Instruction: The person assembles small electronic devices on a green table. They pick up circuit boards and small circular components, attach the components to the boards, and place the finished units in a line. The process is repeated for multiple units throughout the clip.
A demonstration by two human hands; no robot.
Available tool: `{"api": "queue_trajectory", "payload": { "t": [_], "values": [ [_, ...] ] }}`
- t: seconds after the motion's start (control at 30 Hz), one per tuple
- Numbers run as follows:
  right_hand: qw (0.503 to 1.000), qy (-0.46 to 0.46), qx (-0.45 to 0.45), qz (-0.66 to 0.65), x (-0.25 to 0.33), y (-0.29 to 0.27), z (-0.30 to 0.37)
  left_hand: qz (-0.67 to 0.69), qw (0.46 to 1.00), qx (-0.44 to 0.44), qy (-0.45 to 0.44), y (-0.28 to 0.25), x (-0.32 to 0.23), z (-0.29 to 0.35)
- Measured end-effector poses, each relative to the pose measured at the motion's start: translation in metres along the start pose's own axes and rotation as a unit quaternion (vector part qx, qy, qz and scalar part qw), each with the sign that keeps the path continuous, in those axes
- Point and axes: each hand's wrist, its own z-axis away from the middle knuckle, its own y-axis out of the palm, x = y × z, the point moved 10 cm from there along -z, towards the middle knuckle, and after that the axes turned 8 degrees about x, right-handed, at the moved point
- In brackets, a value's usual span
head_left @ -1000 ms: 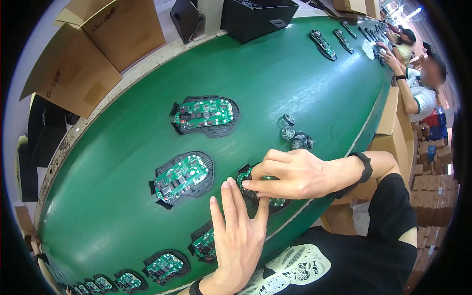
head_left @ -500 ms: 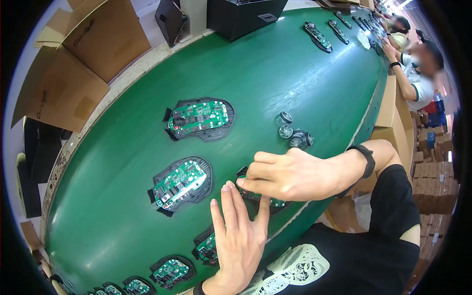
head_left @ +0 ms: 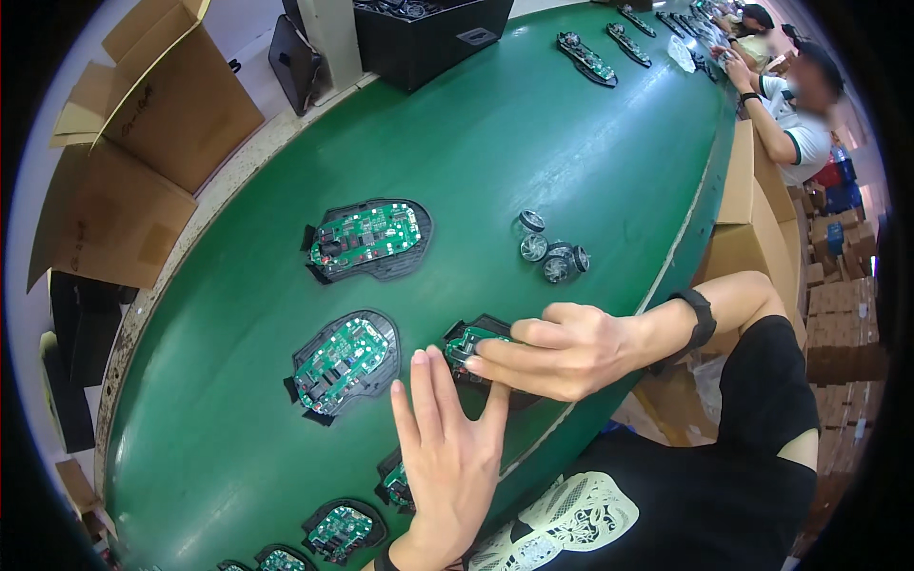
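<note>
A green circuit board (head_left: pixel 461 341) in a black plastic shell lies at the table's near edge, partly under my right hand (head_left: pixel 571 352). That hand's fingers are bent and drawn together, their tips at the board's left part; anything between them is hidden. My left hand (head_left: pixel 449 457) reaches up beside the board with its fingers stretched out and apart, holding nothing. Its fingertips are close to the board's left end. Another board in a shell (head_left: pixel 396 482) is partly covered by my left hand. Two more shells with boards, an upper one (head_left: pixel 373 236) and a lower one (head_left: pixel 345 362), lie to the left.
Several small clear-and-black wheel-like parts (head_left: pixel 552 249) sit beyond my right hand on the green table (head_left: pixel 476 143). A black bin (head_left: pixel 428 43) stands at the far edge. Cardboard boxes (head_left: pixel 181 105) stand at left and right. A co-worker (head_left: pixel 790 119) works at far right.
My right hand has shifted right over the near board, so more of its left part shows. My left hand stays spread beside it. The whole view has shifted slightly.
</note>
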Motion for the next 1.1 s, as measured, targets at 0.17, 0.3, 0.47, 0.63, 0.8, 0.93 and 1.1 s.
{"api": "queue_trajectory", "payload": {
  "t": [0.17,0.3,0.47,0.63,0.8,0.93,1.1],
  "values": [
    [0.997,0.038,0.044,-0.053,-0.012,0.004,-0.011,0.020,0.999,0.030,0.008,0.004,0.004,-0.002],
    [0.967,0.177,0.085,-0.165,-0.045,-0.003,0.004,-0.037,0.997,0.061,-0.011,0.003,0.005,0.010],
    [0.916,0.265,0.153,-0.259,-0.045,0.011,0.035,-0.030,0.993,0.085,-0.075,0.001,0.009,0.028],
    [0.912,0.270,0.162,-0.262,-0.033,0.020,0.035,0.010,0.989,0.080,-0.125,-0.012,0.029,0.014],
    [0.912,0.272,0.156,-0.263,-0.032,0.022,0.037,0.065,0.993,0.094,-0.030,0.003,0.018,0.004],
    [0.893,0.293,0.160,-0.303,-0.037,0.022,0.034,0.098,0.993,0.069,-0.008,-0.004,0.020,0.005],
    [0.827,0.341,0.170,-0.413,-0.039,0.036,0.041,0.127,0.991,0.035,-0.002,-0.011,0.022,0.008]
  ]
}}
